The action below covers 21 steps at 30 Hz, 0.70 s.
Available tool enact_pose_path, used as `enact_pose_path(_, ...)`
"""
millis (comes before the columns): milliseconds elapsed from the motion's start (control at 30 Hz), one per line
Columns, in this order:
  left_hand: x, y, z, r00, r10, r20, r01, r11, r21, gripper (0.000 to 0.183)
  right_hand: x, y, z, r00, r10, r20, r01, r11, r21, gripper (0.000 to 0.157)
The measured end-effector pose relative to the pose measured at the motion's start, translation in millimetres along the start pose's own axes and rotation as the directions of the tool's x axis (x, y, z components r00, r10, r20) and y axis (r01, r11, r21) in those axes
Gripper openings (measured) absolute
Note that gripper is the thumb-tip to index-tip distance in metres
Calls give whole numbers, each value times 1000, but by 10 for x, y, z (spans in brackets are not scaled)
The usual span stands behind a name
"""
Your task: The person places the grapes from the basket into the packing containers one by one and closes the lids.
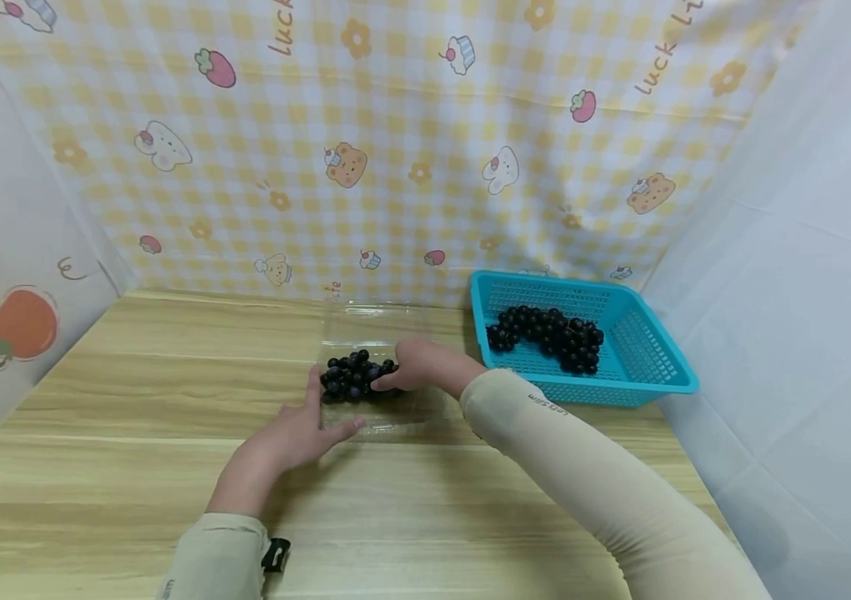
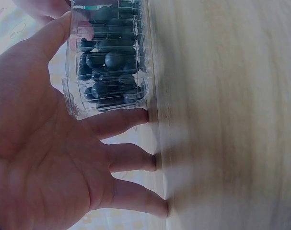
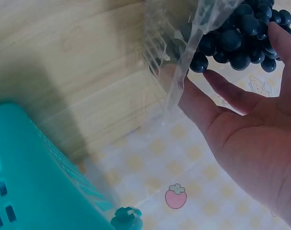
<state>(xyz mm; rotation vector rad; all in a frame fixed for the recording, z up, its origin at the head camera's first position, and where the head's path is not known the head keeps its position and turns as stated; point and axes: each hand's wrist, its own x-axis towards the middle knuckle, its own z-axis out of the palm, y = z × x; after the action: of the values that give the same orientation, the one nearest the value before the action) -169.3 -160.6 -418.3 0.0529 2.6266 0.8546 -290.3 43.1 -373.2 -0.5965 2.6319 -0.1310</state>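
Observation:
A bunch of dark grapes (image 1: 350, 375) lies in a clear plastic clamshell box (image 1: 387, 429) whose lid stands folded back. My right hand (image 1: 425, 367) reaches into the box from the right and holds the grapes, thumb on one side and fingers on the other. In the right wrist view, part of the fingers (image 3: 226, 91) is behind the clear wall. At the box's left end, my left hand (image 1: 293, 433) spreads with straight fingers and thumb. The left wrist view shows its fingers (image 2: 131, 158) reaching down to the table beside the box (image 2: 107, 112).
To the right stands a blue-green plastic basket (image 1: 650, 342) with more dark grapes (image 1: 545, 333) in it. A patterned cloth (image 1: 395, 217) hangs behind the wooden table (image 1: 132, 417). White walls or sheets close off both sides.

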Motion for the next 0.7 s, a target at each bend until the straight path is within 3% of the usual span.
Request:
enact_pose_path(133, 5, -6, -6, 1000, 2, 1, -2, 1000, -8, 130, 9, -33, 0, 1000, -7, -9, 7, 1000, 7, 61)
enact_pose_path(333, 9, -17, -5, 1000, 6, -2, -6, 1000, -14, 130, 54, -117, 24, 999, -46, -17, 45, 999, -14, 55)
enact_pose_path(500, 10, -23, 1, 1000, 7, -5, -7, 1000, -14, 128, 68, -195, 39, 999, -42, -19, 41, 999, -36, 60)
enact_pose_path(700, 13, -22, 3, 1000, 1, 3, -1, 1000, -4, 128, 33, -210, -28, 999, -33, 2, 33, 999, 6, 63)
